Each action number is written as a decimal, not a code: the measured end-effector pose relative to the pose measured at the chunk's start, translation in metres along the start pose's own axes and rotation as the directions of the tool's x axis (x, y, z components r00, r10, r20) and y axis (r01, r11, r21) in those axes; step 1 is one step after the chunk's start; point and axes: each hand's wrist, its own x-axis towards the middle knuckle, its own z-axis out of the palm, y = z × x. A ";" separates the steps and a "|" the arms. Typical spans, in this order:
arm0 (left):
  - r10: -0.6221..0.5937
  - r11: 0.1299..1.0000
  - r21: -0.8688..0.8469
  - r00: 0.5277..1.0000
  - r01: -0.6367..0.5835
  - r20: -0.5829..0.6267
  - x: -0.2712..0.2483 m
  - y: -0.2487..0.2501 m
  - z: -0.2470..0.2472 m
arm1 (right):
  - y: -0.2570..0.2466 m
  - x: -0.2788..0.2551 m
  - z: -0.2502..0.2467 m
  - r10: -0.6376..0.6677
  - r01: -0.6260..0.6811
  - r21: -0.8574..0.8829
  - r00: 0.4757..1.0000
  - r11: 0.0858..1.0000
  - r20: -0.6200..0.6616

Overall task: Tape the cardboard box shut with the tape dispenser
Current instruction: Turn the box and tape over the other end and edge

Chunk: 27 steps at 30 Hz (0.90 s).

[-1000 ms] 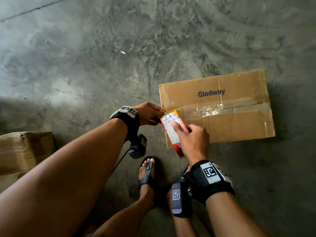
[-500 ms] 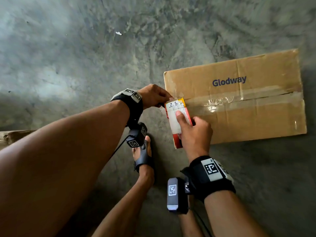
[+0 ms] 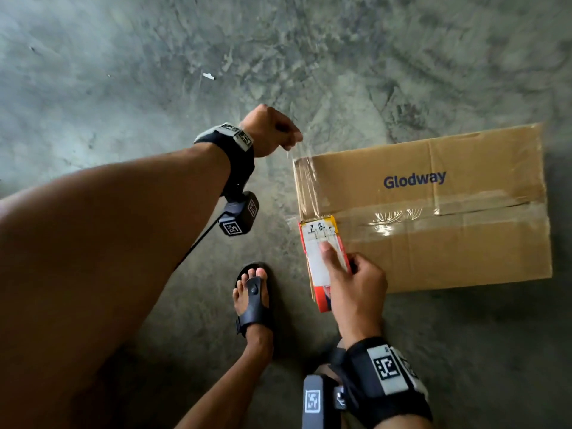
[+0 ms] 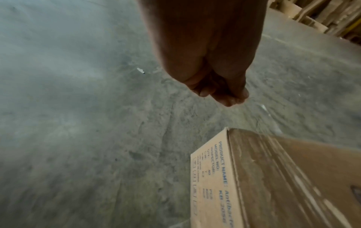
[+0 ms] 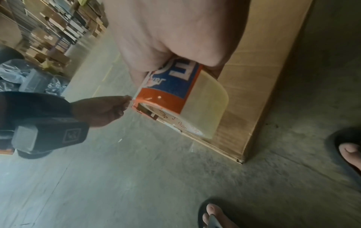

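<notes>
Clear tape (image 3: 305, 181) stretches in a sheet from the dispenser (image 3: 322, 258) up to the left hand (image 3: 270, 131), which pinches its free end above the far left corner of the box (image 3: 448, 249). The right hand (image 3: 356, 292) grips the orange dispenser, index finger laid along its top, holding it at the box's left edge beside the centre seam. The box lies flat on the concrete floor (image 3: 123, 72), its flaps folded shut, with one glossy strip already running along the seam.

The step in hand looks like drawing out a fresh length to begin another strip at the left end. Next, the free end probably needs to come down onto the cardboard, likely over the left edge, and be pressed flat before the dispenser is drawn along the top. The sheet looks slack and slightly creased, so it may fold on itself or stick to the fingers (image 5: 125, 101) unless kept taut.
</notes>
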 end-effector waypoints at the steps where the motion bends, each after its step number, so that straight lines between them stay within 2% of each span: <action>1: 0.016 1.000 0.020 1.000 -0.016 0.017 0.006 0.002 -0.001 | 0.002 0.002 0.001 0.003 -0.003 0.000 1.000 1.000 -0.004; 12: 0.011 0.998 0.058 1.000 -0.010 -0.018 0.036 -0.002 0.009 | -0.008 0.026 0.017 0.017 -0.017 -0.016 1.000 1.000 0.010; 27: -0.099 0.988 0.112 0.994 0.103 -0.041 0.048 -0.015 0.037 | -0.005 0.037 0.025 0.081 -0.081 -0.033 0.997 0.996 0.018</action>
